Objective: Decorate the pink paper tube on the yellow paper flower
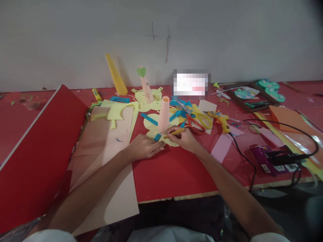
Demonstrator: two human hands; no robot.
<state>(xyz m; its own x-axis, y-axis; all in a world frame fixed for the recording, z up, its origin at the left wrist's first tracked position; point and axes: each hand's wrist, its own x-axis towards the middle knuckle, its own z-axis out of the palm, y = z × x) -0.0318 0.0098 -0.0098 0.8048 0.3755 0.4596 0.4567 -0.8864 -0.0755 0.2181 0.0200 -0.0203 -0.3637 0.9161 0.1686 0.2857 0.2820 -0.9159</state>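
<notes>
A pale pink paper cone (164, 116) stands upright on a yellow flower-shaped paper base (150, 122), which has blue paper strips (149, 119) radiating across it. My left hand (146, 147) is closed at the near left edge of the base, its fingers together and partly hidden. Between the fingers of my right hand (185, 139) is a gold-coloured pen (178, 131), its tip low over the base near a short blue strip (157, 137). Behind stands a similar pink cone (146, 90) with a green heart on top.
Scissors (195, 124) and a yellow glue gun (222, 121) lie to the right. Its black cord runs towards a purple box (267, 161). Pale paper sheets (108, 141) and a leaning red board (42, 161) are on the left. A yellow cone (117, 77) stands by the wall.
</notes>
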